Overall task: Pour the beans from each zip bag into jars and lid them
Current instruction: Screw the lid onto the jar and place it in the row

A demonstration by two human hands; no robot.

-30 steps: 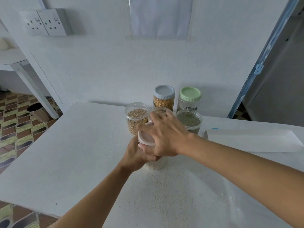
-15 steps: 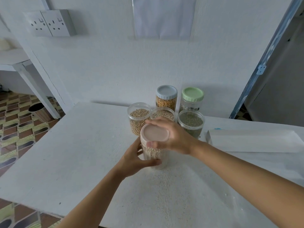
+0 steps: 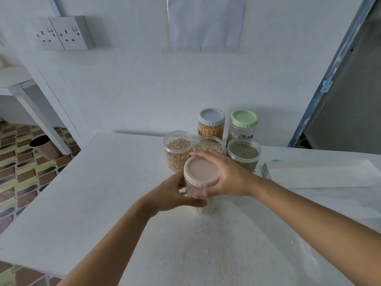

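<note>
Pink lid on the jar, both my hands on it.
My left hand has its fingers wrapped round the jar body, which stands mid-table. My right hand has its fingers curled round the lid rim. Just behind are the open tan-bean jar, open pale-bean jar and open green-bean jar. By the wall are the grey-lidded jar and green-lidded jar.

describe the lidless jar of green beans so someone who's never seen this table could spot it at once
On the white table, a cluster of jars stands by the wall. Three of them are lidless, in a row; the green bean jar is the rightmost, directly before the green-lidded jar. Its contents are dull green, while the other two hold pale tan beans.
</note>
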